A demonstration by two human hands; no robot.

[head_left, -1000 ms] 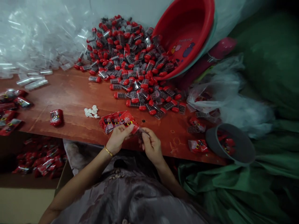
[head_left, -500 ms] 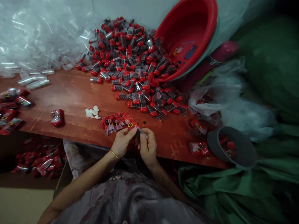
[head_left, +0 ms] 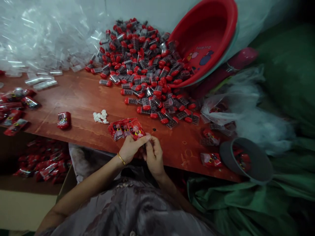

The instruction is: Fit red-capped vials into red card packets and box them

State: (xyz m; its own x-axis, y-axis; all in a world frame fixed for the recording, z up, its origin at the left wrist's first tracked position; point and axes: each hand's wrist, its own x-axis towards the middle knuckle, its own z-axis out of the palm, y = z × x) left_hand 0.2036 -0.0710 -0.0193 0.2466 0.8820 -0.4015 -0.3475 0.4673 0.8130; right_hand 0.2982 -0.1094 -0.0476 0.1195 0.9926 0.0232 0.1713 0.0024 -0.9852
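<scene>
The fingertips of my left hand [head_left: 130,150] and my right hand [head_left: 154,157] meet in a pinch at the table's front edge. Whatever lies between them is mostly hidden by the fingers, and I cannot make it out. Just beyond my left thumb, several flat red printed packets [head_left: 123,127] lie overlapping on the table; the rightmost packet [head_left: 137,128] reaches close to my fingers. To their left sits a small cluster of white pieces [head_left: 100,116]. One plump red packet [head_left: 64,120] rests farther left.
Clear tubes with red caps and dark contents [head_left: 145,65] form a heap against a tilted red basin [head_left: 204,42]. Empty clear tubes [head_left: 44,82] lie at left. A grey bowl [head_left: 227,154] stands at the right edge. An open box of red packets [head_left: 46,164] is below left.
The view has shifted slightly, so the table's things sit a little farther right. A thin strip that stuck out from my right fingers is no longer visible; my fingertips have come together.
</scene>
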